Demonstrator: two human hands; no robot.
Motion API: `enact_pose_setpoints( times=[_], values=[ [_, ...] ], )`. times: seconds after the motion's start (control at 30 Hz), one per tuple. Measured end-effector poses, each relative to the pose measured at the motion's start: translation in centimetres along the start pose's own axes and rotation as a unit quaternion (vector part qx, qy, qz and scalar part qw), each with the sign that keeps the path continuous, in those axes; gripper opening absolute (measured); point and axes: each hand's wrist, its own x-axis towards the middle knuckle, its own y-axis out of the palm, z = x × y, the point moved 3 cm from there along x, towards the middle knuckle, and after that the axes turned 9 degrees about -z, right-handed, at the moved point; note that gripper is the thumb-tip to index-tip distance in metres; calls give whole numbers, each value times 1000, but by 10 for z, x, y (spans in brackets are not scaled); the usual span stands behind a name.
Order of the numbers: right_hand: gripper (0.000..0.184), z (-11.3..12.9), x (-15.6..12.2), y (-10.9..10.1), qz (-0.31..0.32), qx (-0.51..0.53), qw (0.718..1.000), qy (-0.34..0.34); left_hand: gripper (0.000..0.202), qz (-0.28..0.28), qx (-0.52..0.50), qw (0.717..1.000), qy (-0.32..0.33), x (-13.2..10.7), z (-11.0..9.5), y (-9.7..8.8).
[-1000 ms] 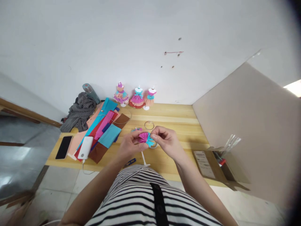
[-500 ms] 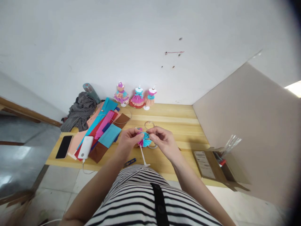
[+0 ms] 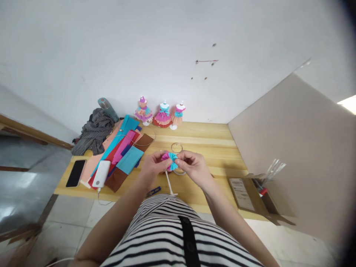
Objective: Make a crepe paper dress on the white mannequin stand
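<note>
Above the middle of the wooden table, both my hands pinch a small pleated paper fan in pink and blue. My left hand grips its left side with closed fingers. From the right, my right hand pinches the blue pleats. A thin white stand hangs down from the fan toward the table edge. Directly behind my hands lies a clear tape ring.
Coloured paper sheets are spread to the left, with a white power bank and a black phone beside them. Three small dress mannequins stand at the wall. Blue scissors lie near the front edge. A cardboard box sits right.
My hands have lifted the fan slightly and turned it; more blue pleats face me now, and the white stand shows below it.
</note>
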Motion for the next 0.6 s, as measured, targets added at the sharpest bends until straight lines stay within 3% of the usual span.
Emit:
enact_pose_setpoints(
  times=[0.1,0.27,0.47,0.6],
  values=[
    [28,3,0,2,23,-1,1000,1,27,36,40,999,12,2,3,-2],
    [30,5,5,-1,58,-28,998,-2,23,31,63,998,9,3,3,-2],
    [41,1,13,-14,-8,-8,1000,-23,29,0,32,999,-9,3,1,-1],
    [38,-6,10,-5,23,14,1000,9,30,1,12,1000,-9,5,6,0]
  ],
)
